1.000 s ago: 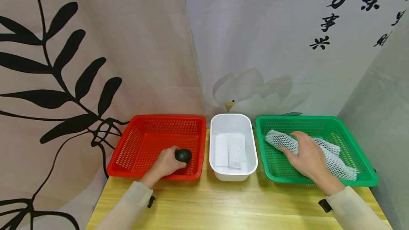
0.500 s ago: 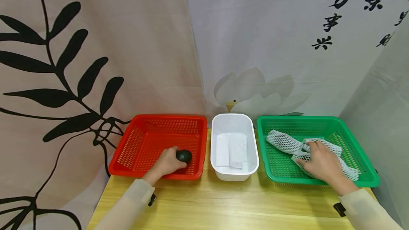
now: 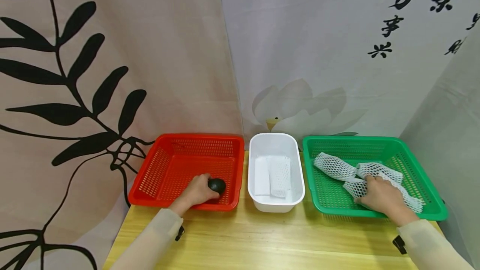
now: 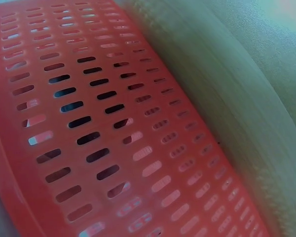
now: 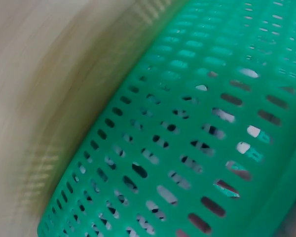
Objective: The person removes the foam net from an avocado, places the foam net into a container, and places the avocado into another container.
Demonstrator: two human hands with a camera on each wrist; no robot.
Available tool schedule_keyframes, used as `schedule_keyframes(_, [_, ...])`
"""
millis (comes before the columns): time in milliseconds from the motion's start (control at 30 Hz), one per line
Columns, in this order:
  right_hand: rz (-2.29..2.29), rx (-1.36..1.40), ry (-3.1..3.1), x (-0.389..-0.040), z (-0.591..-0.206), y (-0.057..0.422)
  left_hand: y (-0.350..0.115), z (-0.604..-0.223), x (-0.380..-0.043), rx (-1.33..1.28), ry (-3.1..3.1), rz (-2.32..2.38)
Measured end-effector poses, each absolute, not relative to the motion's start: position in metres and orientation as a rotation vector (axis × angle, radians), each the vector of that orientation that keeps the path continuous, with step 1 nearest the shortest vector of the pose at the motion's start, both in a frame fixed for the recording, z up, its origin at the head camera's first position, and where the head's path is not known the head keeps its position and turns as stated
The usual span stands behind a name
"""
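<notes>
Our left hand (image 3: pixel 196 191) reaches over the near rim of the red basket (image 3: pixel 183 170), thumb and fingers clamped on a dark rounded thing (image 3: pixel 216 186) near the front right corner; whether it touches the bottom, we can't tell. Our left wrist view is mostly that basket's slotted side, kinda soft. Next along we've got the white tub (image 3: pixel 275 145), standing on the wooden table (image 3: pixel 300 245) between the two baskets, with a plain white piece (image 3: pixel 261 178) lying inside and a white net piece (image 3: pixel 282 178) right beside it. Then comes the green basket (image 3: pixel 326 193). In there, the left net sleeve (image 3: pixel 335 167) lies at a slant, the back net sleeve (image 3: pixel 380 172) is just beside its end, and the front net sleeve (image 3: pixel 411 200) runs toward the near right corner. Our right hand (image 3: pixel 384 197) has thumb and fingers curled round that front one, fingertips partly hidden from us.
</notes>
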State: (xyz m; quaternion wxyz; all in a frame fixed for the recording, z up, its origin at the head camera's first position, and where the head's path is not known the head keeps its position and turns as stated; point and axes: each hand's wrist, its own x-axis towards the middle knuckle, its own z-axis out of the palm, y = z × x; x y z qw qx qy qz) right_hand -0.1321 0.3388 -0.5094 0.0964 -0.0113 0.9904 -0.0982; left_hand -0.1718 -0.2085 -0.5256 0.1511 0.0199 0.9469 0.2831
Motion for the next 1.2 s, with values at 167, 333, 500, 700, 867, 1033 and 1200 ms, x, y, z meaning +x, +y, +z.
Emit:
schedule_keyframes(167, [-0.301, -0.046, 2.900, -0.136, -0.513, 0.341, -0.208, -0.527, -0.172, 0.073, 2.716, 0.800])
schedule_keyframes(333, [-0.325, -0.040, 2.857, -0.140, -0.515, 0.341, -0.208, -0.525, -0.172, 0.088, 2.704, 0.778])
schedule_keyframes(500, [-0.337, -0.042, 2.858, -0.140, -0.517, 0.342, -0.209, -0.523, -0.172, 0.101, 2.690, 0.789])
schedule_keyframes(700, [-0.408, -0.042, 2.866, -0.138, -0.517, 0.342, -0.216, -0.524, -0.172, 0.106, 2.677, 0.810])
schedule_keyframes(867, [-0.474, -0.073, 2.905, -0.137, -0.514, 0.341, -0.221, -0.521, -0.173, 0.104, 2.694, 0.796])
schedule_keyframes(1033, [-0.482, -0.049, 2.908, -0.134, -0.505, 0.342, -0.224, -0.514, -0.173, 0.108, 2.698, 0.801])
schedule_keyframes(1200, [-0.454, -0.058, 2.931, -0.130, -0.497, 0.341, -0.227, -0.507, -0.171, 0.069, 2.705, 0.851])
